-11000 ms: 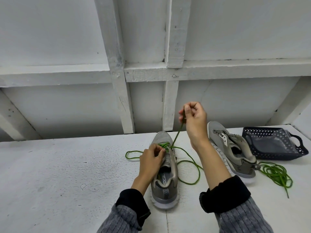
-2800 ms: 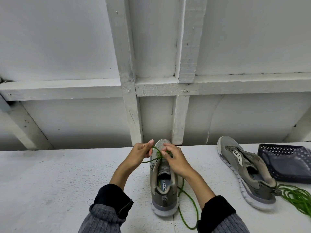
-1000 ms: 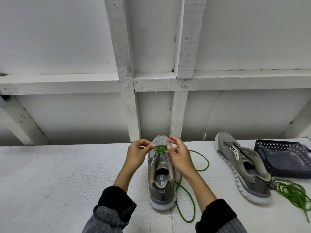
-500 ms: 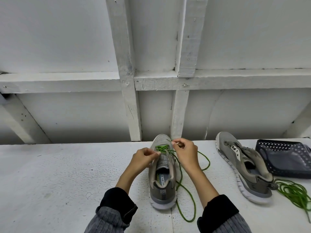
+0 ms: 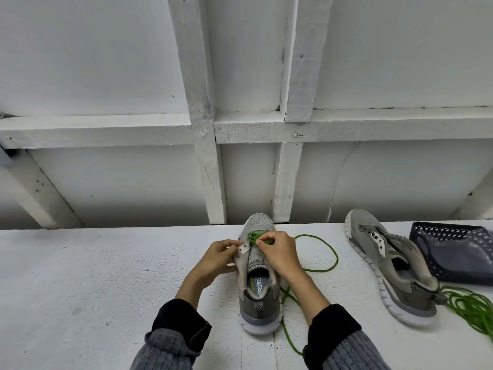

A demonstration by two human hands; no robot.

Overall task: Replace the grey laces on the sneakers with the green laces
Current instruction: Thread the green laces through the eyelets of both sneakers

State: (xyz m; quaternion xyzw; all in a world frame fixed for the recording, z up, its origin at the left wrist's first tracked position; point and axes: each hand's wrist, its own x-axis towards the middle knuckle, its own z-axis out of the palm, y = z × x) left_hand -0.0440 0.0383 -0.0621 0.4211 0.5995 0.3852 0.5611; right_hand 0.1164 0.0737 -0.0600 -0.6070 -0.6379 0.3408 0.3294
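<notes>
Right hand [image 5: 277, 252] pinches green lace [image 5: 254, 237] at near sneaker [image 5: 257, 276] forefoot; left hand [image 5: 217, 259] grips left eyelet flap. Sneaker long axis runs away from person, toe toward wall. Slack lace loops right, over open worktop [image 5: 93, 276]. Second sneaker [image 5: 386, 265] well apart, right.

Even, soft light leaves the white wall [image 5: 106, 62] bright and glare-free. A dim band of shadow lies just above the bench [image 5: 80, 276]. Wide-angle distortion bends the beams [image 5: 93, 129] toward the edges; focus is sharp.

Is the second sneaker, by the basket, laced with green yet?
No: the second sneaker shows bare eyelets, and a green lace bundle lies loose behind its heel.
</notes>
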